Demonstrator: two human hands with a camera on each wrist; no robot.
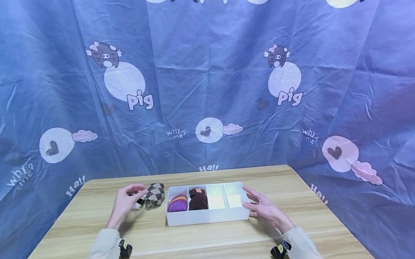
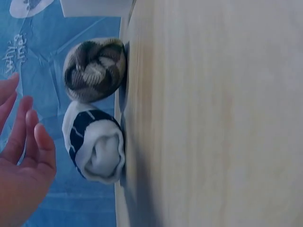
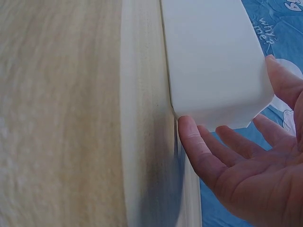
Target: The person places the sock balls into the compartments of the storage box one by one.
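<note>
A white divided box [image 1: 208,216] stands on the table, a purple striped rolled sock [image 1: 178,204] in its leftmost compartment and a dark brown rolled sock [image 1: 198,199] beside it. At the box's right end, my right hand [image 1: 265,210] holds it, thumb over the front rim and fingers against the end wall. My left hand [image 1: 125,203] hovers with loosely bent fingers over a white-and-black rolled sock [image 2: 102,146], apart from it in the left wrist view. Touching that sock is a grey-brown checked rolled sock [image 1: 155,195], left of the box.
The wooden table [image 1: 201,250] ends at the back against a blue patterned cloth [image 1: 208,85], which also hangs along both sides. A small black camera sits on each wrist.
</note>
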